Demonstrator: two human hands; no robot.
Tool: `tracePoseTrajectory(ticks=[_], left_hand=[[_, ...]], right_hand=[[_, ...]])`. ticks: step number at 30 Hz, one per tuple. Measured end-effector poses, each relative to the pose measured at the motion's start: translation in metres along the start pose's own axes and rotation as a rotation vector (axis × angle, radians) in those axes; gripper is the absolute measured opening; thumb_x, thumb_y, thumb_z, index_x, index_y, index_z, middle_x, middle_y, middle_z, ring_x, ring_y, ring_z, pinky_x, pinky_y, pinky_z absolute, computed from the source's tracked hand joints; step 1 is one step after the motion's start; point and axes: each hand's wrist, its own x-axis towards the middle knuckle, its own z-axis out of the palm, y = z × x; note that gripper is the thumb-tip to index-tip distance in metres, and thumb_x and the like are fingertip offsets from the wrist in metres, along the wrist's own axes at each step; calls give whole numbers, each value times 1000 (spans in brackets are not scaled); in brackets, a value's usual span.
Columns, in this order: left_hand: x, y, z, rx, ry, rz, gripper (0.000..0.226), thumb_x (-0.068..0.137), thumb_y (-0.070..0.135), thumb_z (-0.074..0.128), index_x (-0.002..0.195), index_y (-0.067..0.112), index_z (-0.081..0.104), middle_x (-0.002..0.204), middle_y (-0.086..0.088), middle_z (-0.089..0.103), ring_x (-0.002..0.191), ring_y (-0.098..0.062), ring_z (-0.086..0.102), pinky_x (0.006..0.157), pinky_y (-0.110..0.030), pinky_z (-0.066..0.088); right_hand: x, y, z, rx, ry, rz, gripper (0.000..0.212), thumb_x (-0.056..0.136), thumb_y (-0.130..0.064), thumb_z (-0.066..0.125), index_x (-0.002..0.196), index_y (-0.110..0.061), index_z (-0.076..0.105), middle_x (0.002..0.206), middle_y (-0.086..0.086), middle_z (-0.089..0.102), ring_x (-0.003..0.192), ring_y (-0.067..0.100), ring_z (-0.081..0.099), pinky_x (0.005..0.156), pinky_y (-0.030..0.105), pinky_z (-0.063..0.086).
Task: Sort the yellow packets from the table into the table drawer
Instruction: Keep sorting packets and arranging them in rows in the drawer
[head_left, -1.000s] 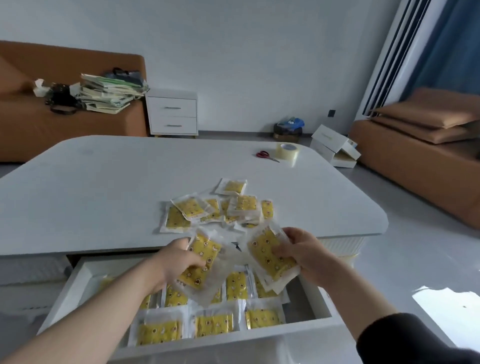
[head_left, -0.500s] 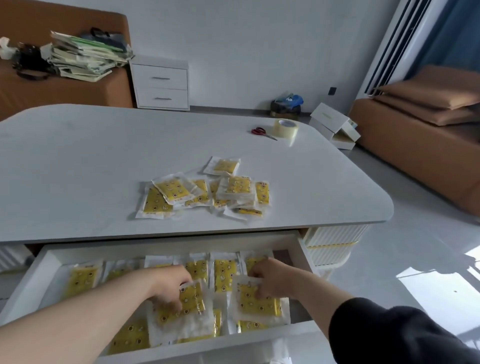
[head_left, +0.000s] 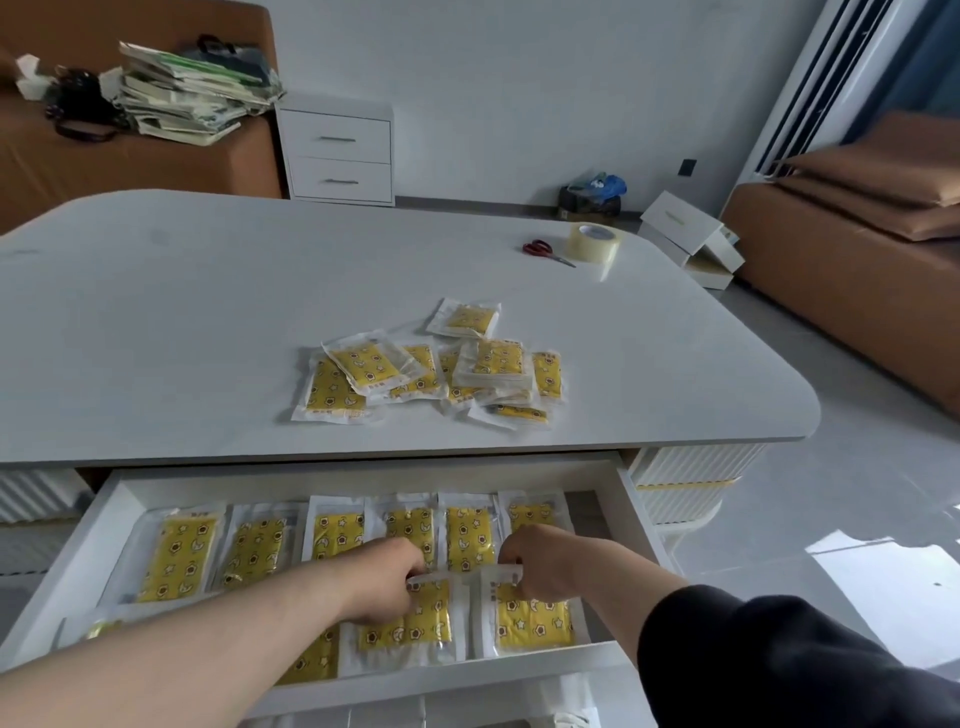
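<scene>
A loose pile of yellow packets (head_left: 431, 369) in clear wrappers lies on the white table (head_left: 208, 312) near its front edge. Below it the white table drawer (head_left: 93, 551) stands pulled out, with several yellow packets in rows inside. My left hand (head_left: 384, 582) pinches the top edge of one packet (head_left: 415, 618) in the drawer's front row. My right hand (head_left: 545, 566) pinches the top edge of another packet (head_left: 530, 618) just to the right of it. Both packets lie flat in the drawer.
Red scissors (head_left: 545, 250) and a roll of clear tape (head_left: 595, 243) sit at the table's far right. Beyond stand a white nightstand (head_left: 337, 150), a brown sofa with stacked papers (head_left: 192, 93), white boxes (head_left: 685, 239) on the floor and another sofa (head_left: 857, 249) at right.
Both hands carried a packet each from above the table edge down into the drawer and laid them in its front row; the view has tilted downward.
</scene>
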Motion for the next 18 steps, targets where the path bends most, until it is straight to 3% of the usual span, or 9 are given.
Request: tracePoseTrajectory(ticks=[5, 7, 11, 15, 18], left_hand=[[-2, 7, 2, 107, 99, 51, 18, 92, 21, 62, 109, 25, 66, 100, 6, 63, 90, -14, 61, 78, -29, 51], [-3, 9, 3, 213, 115, 85, 19, 92, 23, 61, 110, 23, 65, 106, 3, 63, 98, -17, 59, 85, -32, 50], [-3, 7, 4, 339, 66, 100, 39, 93, 36, 57, 128, 20, 55, 126, -2, 54, 118, -23, 51, 100, -38, 45], [1, 1, 3, 308, 71, 101, 41, 93, 31, 58, 132, 20, 51, 127, 0, 51, 119, -20, 48, 102, -35, 43], [0, -3, 2, 295, 45, 98, 40, 92, 27, 59, 131, 22, 52, 125, 1, 51, 116, -18, 49, 100, -34, 45]], right_hand=[[2, -3, 3, -73, 28, -10, 53, 97, -4, 50, 148, -16, 40, 150, 7, 43, 132, 27, 48, 106, 34, 45], [2, -4, 5, -75, 39, -12, 56, 98, -5, 51, 150, -20, 37, 155, 4, 37, 136, 27, 43, 109, 34, 43], [0, -3, 9, -35, 65, -9, 60, 93, -10, 60, 147, -28, 40, 154, 0, 38, 138, 26, 41, 111, 36, 40], [-3, 7, 3, 39, 114, -11, 57, 86, -11, 65, 138, -32, 51, 143, 1, 49, 127, 25, 48, 101, 36, 48], [-5, 11, 5, 44, 93, -23, 58, 85, -14, 69, 139, -28, 50, 145, 0, 47, 131, 24, 46, 106, 37, 45]])
